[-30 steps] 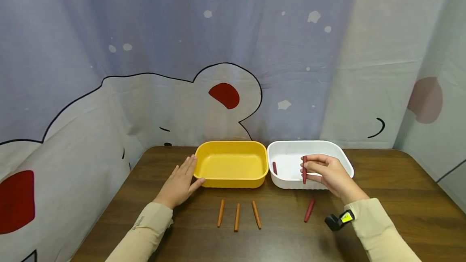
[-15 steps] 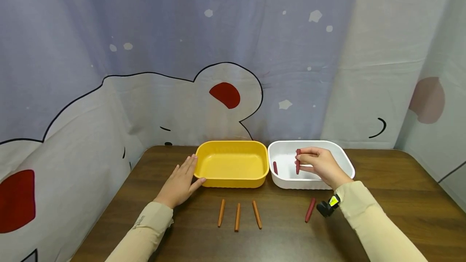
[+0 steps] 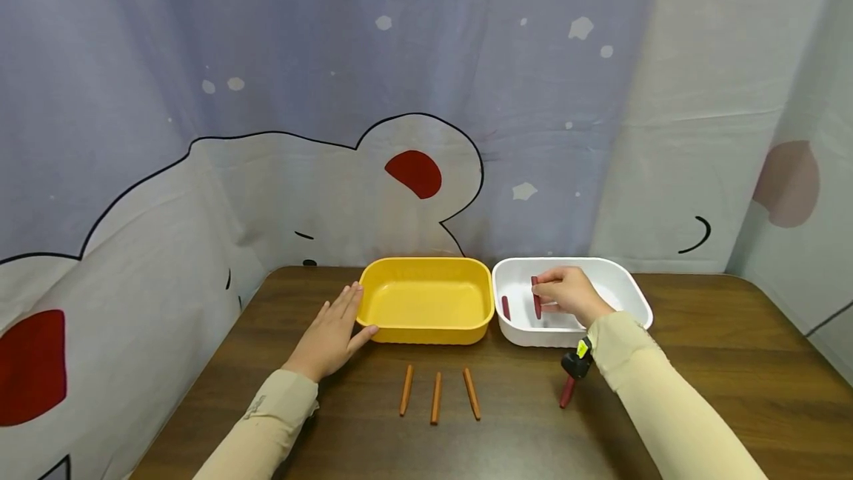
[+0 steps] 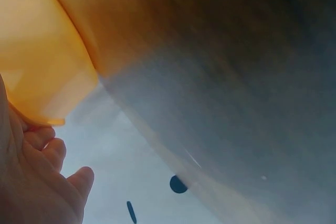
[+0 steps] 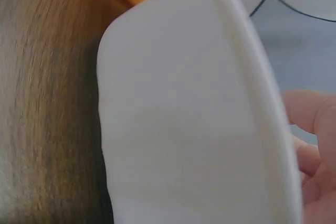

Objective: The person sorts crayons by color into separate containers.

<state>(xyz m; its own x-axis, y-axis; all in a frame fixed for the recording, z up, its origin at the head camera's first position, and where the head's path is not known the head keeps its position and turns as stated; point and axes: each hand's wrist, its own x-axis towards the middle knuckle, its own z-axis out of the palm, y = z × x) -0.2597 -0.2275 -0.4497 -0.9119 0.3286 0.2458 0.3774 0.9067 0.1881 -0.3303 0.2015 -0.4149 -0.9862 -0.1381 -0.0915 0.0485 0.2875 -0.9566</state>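
Note:
My right hand [image 3: 566,293] pinches a dark red crayon [image 3: 536,298] upright, inside the white bin [image 3: 533,336]. To the left of it, a second red crayon [image 3: 506,307] lies in that same bin. The right wrist view shows mostly the bin's outer wall [image 5: 178,103], and the held crayon is hidden there. My left hand [image 3: 326,335] touches the left end of the yellow bin [image 3: 426,335] with its fingers straight. In the left wrist view, fingers [image 4: 55,153] lie beside the yellow wall [image 4: 47,56]. Another red crayon [image 3: 567,392] lies on the table, partly covered by the right wrist's camera.
Three orange-brown crayons, a left one [image 3: 406,390], a middle one [image 3: 436,398] and a right one [image 3: 472,394], lie on the wooden table [image 3: 373,443] before the yellow bin. Both bins stand side by side at the back edge, against a printed curtain [image 3: 320,191].
My right hand has moved left and lower into the white bin with the red crayon. Its wrist now partly covers the red crayon on the table. The left hand stays put.

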